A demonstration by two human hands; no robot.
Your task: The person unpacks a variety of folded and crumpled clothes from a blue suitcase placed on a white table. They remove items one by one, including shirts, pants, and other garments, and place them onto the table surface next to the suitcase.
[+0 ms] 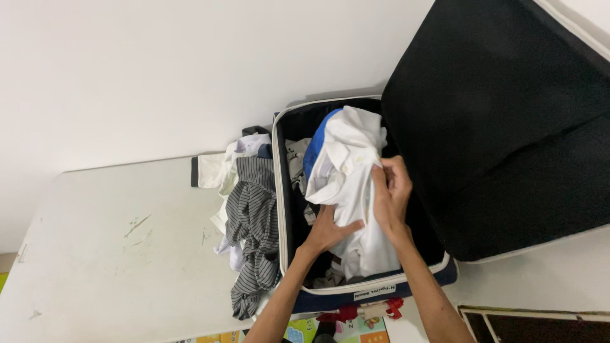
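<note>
An open dark blue suitcase [278,190] with white trim lies on a white table, its black lid [502,127] leaning up to the right. A white shirt [349,159] with a blue part lies on top of the clothes inside. My left hand [327,230] presses on the lower part of the shirt, fingers spread. My right hand [391,194] pinches the shirt's fabric at its right edge.
A pile of clothes, with a grey striped garment [254,235] and a white one [219,168], lies on the white table [114,254] left of the suitcase. A white wall stands behind. A colourful mat [356,330] and a dark framed panel [540,324] show below the table's edge.
</note>
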